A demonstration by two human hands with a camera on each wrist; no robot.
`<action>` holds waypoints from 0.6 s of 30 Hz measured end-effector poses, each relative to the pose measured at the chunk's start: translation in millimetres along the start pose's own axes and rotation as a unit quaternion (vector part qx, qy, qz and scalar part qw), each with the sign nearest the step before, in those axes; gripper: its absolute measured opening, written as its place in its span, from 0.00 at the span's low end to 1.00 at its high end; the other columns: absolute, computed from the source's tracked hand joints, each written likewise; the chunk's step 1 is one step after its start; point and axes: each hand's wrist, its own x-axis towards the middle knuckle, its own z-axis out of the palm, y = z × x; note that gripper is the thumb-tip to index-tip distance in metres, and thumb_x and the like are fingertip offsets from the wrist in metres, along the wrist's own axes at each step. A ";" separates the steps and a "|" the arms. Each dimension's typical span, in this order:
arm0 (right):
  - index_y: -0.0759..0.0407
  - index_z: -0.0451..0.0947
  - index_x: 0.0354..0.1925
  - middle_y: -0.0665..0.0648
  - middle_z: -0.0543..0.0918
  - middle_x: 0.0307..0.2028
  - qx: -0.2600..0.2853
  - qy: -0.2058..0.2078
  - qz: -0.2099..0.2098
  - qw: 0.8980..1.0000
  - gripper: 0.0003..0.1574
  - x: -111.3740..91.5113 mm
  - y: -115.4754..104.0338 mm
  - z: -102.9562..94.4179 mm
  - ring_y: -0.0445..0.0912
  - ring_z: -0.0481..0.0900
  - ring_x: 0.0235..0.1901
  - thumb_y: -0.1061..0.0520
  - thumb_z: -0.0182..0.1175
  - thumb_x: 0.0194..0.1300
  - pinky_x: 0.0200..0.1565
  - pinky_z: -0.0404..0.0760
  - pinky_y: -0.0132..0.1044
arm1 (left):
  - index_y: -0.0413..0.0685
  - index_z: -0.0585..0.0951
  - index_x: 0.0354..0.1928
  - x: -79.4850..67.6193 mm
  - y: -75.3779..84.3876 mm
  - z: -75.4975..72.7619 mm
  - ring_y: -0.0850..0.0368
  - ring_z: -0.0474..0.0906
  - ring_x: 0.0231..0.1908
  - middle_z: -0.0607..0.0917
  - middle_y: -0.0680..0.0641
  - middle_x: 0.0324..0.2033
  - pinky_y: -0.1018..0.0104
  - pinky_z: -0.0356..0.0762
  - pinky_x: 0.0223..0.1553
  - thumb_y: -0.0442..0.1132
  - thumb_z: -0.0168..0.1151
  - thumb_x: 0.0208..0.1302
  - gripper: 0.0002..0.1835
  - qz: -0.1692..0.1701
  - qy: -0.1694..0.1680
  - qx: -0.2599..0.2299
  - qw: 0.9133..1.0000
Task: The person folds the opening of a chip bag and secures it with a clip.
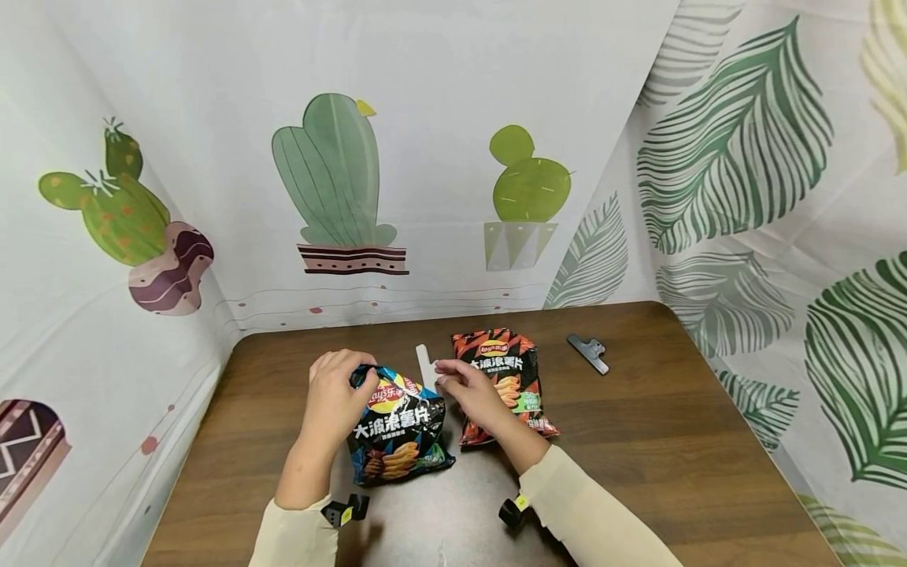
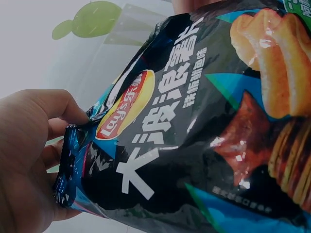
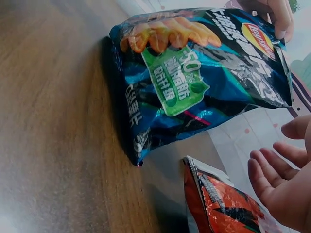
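Note:
A black and blue chip bag (image 1: 397, 429) stands on the table, leaning somewhat. My left hand (image 1: 336, 402) pinches its top edge at the left corner, thumb in front and fingers behind, as the left wrist view shows on the crimped blue end of the bag (image 2: 165, 121). To the right of that bag, my right hand (image 1: 471, 394) hovers with loosely bent fingers. Nothing lies between the fingers of the right hand (image 3: 286, 174) in the right wrist view. Just beyond its fingertips is a white clip-like strip (image 1: 423, 364), partly hidden by the hand and bag.
A red and black chip bag (image 1: 496, 378) lies right of centre, partly behind my right forearm. Farther right rests a grey bag clip (image 1: 588, 353). The brown wooden table (image 1: 673, 441) ends at a printed cloth backdrop (image 1: 439, 157).

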 end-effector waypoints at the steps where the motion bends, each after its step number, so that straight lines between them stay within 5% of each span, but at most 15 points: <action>1: 0.57 0.73 0.68 0.65 0.78 0.64 -0.002 -0.005 0.004 1.000 0.24 0.5 0.1 -0.1 0.56 0.80 0.57 0.57 0.53 0.77 0.49 0.81 0.45 | 0.48 0.85 0.37 -0.2 0.0 -0.1 0.45 0.80 0.47 0.87 0.47 0.37 0.40 0.60 0.67 0.34 0.66 0.61 0.03 0.000 0.001 0.000 1.000; 18: 0.57 0.63 0.75 0.66 0.72 0.68 -0.095 -0.041 0.061 0.993 0.33 10.9 -3.3 -2.1 0.58 0.73 0.67 0.52 0.55 0.76 0.63 0.76 0.55 | 0.48 0.85 0.37 -0.9 0.3 -0.9 0.44 0.80 0.46 0.87 0.46 0.36 0.40 0.60 0.66 0.34 0.66 0.61 0.04 -0.003 0.001 -0.002 1.000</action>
